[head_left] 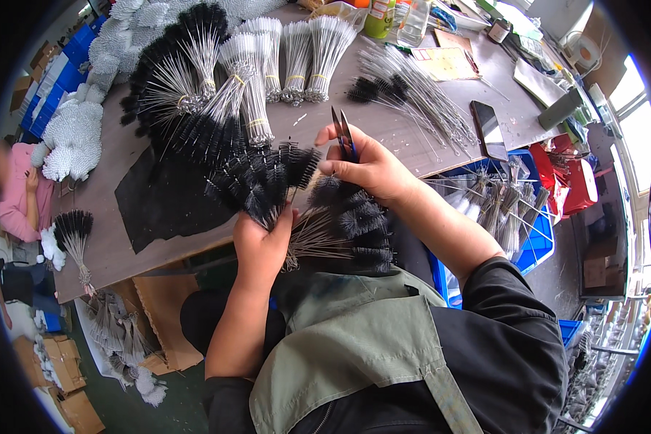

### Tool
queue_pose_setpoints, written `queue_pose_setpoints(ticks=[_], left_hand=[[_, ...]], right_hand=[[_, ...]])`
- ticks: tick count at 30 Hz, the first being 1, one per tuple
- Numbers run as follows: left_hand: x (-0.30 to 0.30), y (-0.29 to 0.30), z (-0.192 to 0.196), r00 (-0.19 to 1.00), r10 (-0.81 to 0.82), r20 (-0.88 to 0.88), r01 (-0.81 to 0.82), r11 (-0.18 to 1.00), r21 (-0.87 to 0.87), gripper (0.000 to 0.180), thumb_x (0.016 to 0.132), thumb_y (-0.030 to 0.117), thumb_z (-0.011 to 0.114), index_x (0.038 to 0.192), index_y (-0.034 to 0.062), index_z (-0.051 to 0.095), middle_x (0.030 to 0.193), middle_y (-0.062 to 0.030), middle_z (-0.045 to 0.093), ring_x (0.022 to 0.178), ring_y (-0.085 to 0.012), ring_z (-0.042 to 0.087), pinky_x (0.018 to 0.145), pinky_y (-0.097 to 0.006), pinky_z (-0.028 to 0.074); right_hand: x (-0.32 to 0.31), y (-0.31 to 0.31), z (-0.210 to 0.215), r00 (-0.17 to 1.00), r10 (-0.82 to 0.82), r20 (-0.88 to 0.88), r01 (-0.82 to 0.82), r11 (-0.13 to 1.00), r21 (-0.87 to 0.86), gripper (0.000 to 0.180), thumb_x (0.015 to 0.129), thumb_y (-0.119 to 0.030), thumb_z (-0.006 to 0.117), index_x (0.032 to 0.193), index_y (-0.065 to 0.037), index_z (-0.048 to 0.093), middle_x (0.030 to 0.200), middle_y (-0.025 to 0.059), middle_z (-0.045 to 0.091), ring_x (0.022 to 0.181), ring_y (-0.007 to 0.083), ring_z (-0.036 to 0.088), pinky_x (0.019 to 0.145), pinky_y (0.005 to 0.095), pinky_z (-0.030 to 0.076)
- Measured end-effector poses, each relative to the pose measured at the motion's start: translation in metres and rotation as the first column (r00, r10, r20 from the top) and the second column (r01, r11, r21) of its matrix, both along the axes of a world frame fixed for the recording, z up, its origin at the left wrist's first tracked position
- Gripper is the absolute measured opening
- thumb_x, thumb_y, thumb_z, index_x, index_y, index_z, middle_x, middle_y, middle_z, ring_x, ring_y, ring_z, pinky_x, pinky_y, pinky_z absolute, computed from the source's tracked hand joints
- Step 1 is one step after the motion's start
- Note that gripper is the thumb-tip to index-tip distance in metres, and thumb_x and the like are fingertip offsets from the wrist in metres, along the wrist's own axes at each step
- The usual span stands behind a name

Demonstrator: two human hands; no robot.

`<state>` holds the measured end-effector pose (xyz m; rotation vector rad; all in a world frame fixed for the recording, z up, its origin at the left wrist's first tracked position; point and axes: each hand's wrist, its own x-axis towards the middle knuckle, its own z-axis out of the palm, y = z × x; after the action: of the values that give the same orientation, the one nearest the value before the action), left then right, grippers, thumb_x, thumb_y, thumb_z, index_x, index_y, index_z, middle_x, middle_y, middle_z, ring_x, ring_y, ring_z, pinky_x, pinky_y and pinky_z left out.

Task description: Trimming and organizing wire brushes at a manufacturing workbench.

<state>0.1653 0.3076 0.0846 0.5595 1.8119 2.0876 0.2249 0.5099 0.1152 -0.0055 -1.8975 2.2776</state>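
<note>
My left hand [262,242] is closed round the wire stems of a bunch of black bristle brushes [257,181], their heads fanning upward over the table edge. Just right of the bristles, my right hand [372,166] grips small scissors [345,137] with dark blue handles; the blades point up and stand slightly apart. The scissors do not touch the brushes. Below the hands, more black wire brushes [362,220] lie across my lap, stems toward the left. Part of that pile is hidden behind my left hand and the held bunch.
Tied bundles of white brushes [329,54] and black brushes [170,79] stand on the table [116,239]. Loose wire brushes [419,94] and a phone [489,129] lie to the right. A blue crate [535,249] holds more brushes. Another person [25,192] is at the far left.
</note>
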Motion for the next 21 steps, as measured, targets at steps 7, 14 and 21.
queue_pose_setpoints(ticks=[7,14,21], left_hand=[[-0.007,-0.006,-0.007,0.949,-0.125,-0.291,0.069,0.978,-0.196,0.016,0.090,-0.004,0.055,0.106,-0.0037,0.057,0.094,-0.0070,0.062,0.082,-0.0133,0.063,0.076,-0.028,0.055],[0.005,0.000,-0.001,0.997,-0.079,0.024,0.077,0.995,0.066,0.017,0.091,-0.004,0.052,0.108,-0.0055,0.054,0.098,-0.0095,0.061,0.085,-0.0167,0.064,0.081,-0.032,0.056],[0.007,-0.002,-0.003,0.996,-0.072,0.057,0.065,0.991,0.121,0.018,0.092,-0.004,0.050,0.109,-0.0062,0.053,0.100,-0.0111,0.060,0.089,-0.0196,0.064,0.083,-0.034,0.056]], right_hand=[[0.007,0.003,0.012,0.996,0.074,-0.045,-0.065,0.984,0.168,0.024,0.088,-0.024,0.068,0.086,-0.009,0.049,0.081,-0.0042,0.050,0.076,0.0048,0.045,0.071,0.0212,0.038],[0.003,-0.003,0.011,0.985,-0.105,0.138,0.092,0.991,0.094,0.033,0.081,-0.010,0.071,0.109,-0.004,0.055,0.081,-0.0021,0.057,0.076,0.0061,0.054,0.072,0.0212,0.043],[0.004,0.002,0.009,0.988,-0.027,0.149,0.021,0.999,0.040,0.044,0.080,-0.010,0.071,0.118,0.000,0.054,0.081,-0.0015,0.057,0.077,0.0061,0.053,0.073,0.0213,0.044]])
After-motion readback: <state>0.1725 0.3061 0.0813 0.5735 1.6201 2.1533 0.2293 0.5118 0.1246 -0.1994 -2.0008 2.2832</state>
